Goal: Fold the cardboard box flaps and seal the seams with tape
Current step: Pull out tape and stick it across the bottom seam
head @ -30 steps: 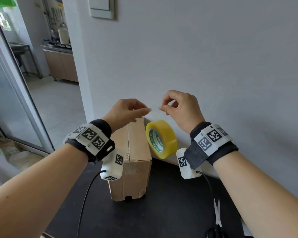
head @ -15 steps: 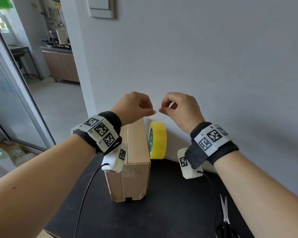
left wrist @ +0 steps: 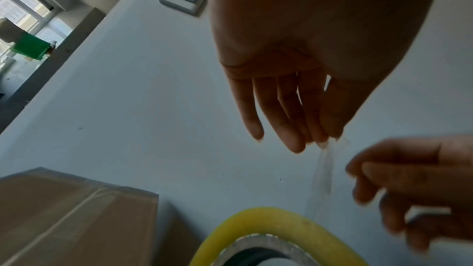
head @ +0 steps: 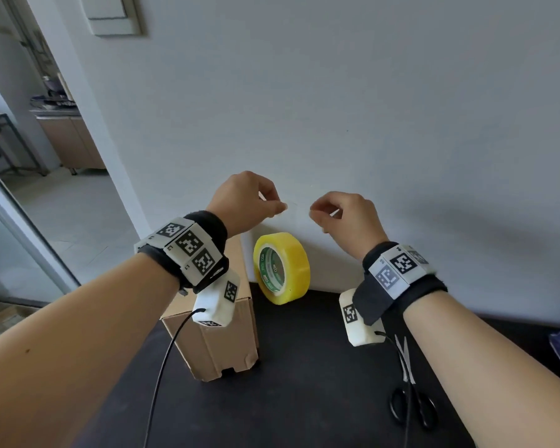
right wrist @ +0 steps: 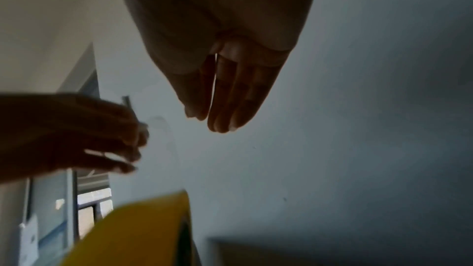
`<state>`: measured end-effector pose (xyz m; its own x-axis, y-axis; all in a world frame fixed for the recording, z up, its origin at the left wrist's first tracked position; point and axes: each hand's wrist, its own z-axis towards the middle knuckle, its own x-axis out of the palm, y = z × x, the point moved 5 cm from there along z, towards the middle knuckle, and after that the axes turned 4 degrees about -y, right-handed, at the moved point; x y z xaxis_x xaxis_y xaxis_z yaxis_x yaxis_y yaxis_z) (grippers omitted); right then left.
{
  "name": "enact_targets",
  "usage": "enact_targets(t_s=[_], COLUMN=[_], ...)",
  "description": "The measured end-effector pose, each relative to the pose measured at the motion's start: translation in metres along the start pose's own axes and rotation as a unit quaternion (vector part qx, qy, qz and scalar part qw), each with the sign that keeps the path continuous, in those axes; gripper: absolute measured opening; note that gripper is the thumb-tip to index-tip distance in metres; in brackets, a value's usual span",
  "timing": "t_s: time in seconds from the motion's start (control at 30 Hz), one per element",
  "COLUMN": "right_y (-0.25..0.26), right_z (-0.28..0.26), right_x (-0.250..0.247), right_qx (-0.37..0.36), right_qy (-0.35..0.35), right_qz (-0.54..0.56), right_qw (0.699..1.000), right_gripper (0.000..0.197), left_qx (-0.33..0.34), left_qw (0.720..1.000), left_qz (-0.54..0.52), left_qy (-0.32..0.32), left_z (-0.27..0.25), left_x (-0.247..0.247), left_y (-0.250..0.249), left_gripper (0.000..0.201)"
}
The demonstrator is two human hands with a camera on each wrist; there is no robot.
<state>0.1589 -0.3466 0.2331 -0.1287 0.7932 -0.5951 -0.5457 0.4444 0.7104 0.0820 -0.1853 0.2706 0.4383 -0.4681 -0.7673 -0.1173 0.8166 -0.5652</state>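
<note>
Both hands are hovering in front of the wall, above and beyond the yellow tape roll (head: 282, 268), which is standing on edge on the dark counter (head: 304, 383) against the wall. The left hand (head: 243, 202) is pinching one end of a clear strip of tape (left wrist: 323, 173) between thumb and fingertips, and the right hand (head: 346, 218) is pinching the other end, so both sets of fingers are closed on the strip; in the head view the strip is almost invisible between them. The cardboard box (head: 220, 337) is standing upright on the counter to the left of the roll, under the left wrist, and tape already appears to be lying over its top seam in the left wrist view. The risks from here are mostly the tape's own: a limp, thin film is likely to curl and stick to itself or to the fingers if the hands are letting it go slack, and it could land crooked or wrinkled on a seam if one end is touching down first. A tall, narrow box may also tip under a sideways press. Scissors (head: 409, 386) are lying near the right forearm.
</note>
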Motion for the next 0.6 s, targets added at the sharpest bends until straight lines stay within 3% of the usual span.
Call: enact_targets(t_s=[0.1,0.2,0.43,0.6], right_y=[-0.028,-0.035,-0.034,0.007], right_z=[-0.019,-0.039,-0.021,0.004], right_x=[0.019,0.044,0.039,0.030], right_qx=[0.059,0.067,0.086,0.014], right_qy=[0.121,0.227,0.103,0.067], right_qz=[-0.017,0.014,-0.008,0.026], right_qw=[0.991,0.971,0.991,0.997], right_gripper=[0.042,0.049,0.028,0.034], left_qx=[-0.009,-0.034,-0.103,-0.233], left_qw=[0.999,0.996,0.980,0.933], left_qz=[-0.005,-0.026,-0.094,-0.198], left_qy=[-0.039,-0.081,-0.143,-0.190], left_z=[0.001,0.001,-0.001,-0.016], left_x=[0.001,0.000,-0.012,-0.027], left_y=[-0.009,-0.012,0.014,0.066], left_gripper=[0.016,0.015,0.025,0.029])
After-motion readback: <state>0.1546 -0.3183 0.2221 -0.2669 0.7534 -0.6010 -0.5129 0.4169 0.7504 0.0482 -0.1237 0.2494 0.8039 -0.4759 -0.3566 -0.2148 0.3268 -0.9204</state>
